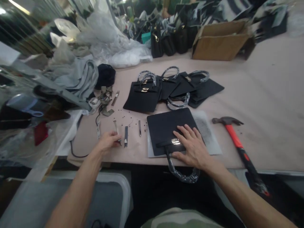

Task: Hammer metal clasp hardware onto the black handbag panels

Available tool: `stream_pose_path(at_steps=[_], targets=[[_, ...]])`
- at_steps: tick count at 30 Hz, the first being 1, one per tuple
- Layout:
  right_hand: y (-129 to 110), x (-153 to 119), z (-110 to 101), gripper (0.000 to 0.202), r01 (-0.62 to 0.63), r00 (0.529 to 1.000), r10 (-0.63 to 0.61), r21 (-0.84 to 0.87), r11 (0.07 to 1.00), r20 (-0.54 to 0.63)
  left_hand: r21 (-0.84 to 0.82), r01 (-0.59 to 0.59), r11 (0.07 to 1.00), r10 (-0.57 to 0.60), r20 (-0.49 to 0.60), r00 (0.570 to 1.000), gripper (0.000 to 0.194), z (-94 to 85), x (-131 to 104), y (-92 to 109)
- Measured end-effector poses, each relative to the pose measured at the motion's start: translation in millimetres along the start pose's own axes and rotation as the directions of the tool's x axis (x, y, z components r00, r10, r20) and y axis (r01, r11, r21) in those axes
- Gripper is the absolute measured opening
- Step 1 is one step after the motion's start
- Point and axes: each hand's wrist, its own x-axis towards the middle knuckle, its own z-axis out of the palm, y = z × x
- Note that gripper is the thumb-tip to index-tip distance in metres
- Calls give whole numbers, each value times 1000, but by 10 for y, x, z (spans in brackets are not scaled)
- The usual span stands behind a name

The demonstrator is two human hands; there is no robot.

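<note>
My right hand (193,148) lies with spread fingers on a black bag panel (166,123), beside its shiny metal clasp (176,141). The panel's wrapped handle (184,176) hangs over the table's front edge. To the left, my left hand (109,142) has its fingers closed around the lower end of a thin metal tool (115,126); its exact kind is unclear. Right of that hand lie a flat dark metal strip (126,136) and a slim metal rod (140,128). Beneath the panel is a pale slab (209,136).
A claw hammer (234,134) with a red and black handle lies at right, its grip past the edge. More black bag panels (144,98) with wrapped handles overlap behind. A cardboard box (218,42), finished bags (168,44), plastic wrap (114,47) and scraps (104,99) surround them.
</note>
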Motion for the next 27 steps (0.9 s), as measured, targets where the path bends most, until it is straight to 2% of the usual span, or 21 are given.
stream_pose_path(at_steps=[2, 5, 8, 11, 13, 16, 21, 27], targets=[[-8, -2, -13, 83, -5, 1000, 5, 15, 1000, 5, -235, -100, 967, 107, 14, 994, 41, 137, -139, -30], [-17, -8, -30, 81, -13, 1000, 13, 32, 999, 7, -453, -234, 860, 260, -6, 966, 45, 515, -359, -50], [-19, -12, -38, 80, -11, 1000, 11, 39, 999, 6, -479, -298, 826, 347, 13, 938, 36, 936, -528, -40], [-17, -13, -37, 81, -5, 1000, 4, 40, 999, 7, -383, -392, 836, 435, 30, 900, 29, 1205, -629, -33], [-16, -12, -37, 82, -6, 1000, 6, 44, 999, 7, -303, -500, 811, 532, 27, 847, 23, 1281, -672, -47], [-15, -10, -37, 82, -11, 1000, 10, 53, 999, 11, -219, -637, 739, 657, 22, 754, 14, 1303, -713, -94], [-13, -4, -30, 81, -17, 1000, 16, 57, 998, 11, -155, -730, 666, 742, 36, 669, 10, 1303, -751, -201], [-6, -3, -21, 83, -18, 1000, 17, 58, 998, 14, -59, -844, 533, 844, -32, 536, 10, 1350, -813, -262]])
